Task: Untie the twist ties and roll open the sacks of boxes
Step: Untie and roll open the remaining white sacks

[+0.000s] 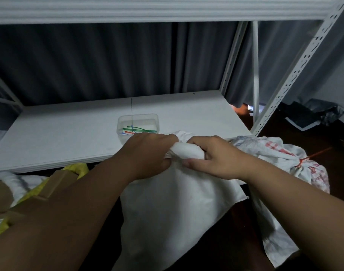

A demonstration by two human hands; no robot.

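Nearest the camera, both forearms reach forward and converge on the neck of a plain white sack [173, 212] that stands just in front of the white shelf [69, 137]. The left hand [147, 153] curls round the bunched mouth from the left, knuckles up, thumb underneath. The right hand [216, 157] grips the same roll of cloth from the right, fingers wrapped over the top and thumb lying along the lower edge. No tie shows on this neck; whether one is hidden under the fingers I cannot tell.

The sack looks like thin woven fabric: soft, light in itself, creasing freely, and likely a little slick. Its body hangs slack below the hands, so the boxes inside probably sit low. The rolled rim between the two hands seems the best place to hold it, turning the cloth outward and down.

To the right, touching the first, lies a printed sack [296, 159] whose neck is bound with a red tie [301, 160], not yet undone. At lower left are cardboard boxes [55, 182] in a yellow sack [79, 169]. Farther off on the shelf, a clear tub [138, 122] holds loose ties [141, 130], green and red.
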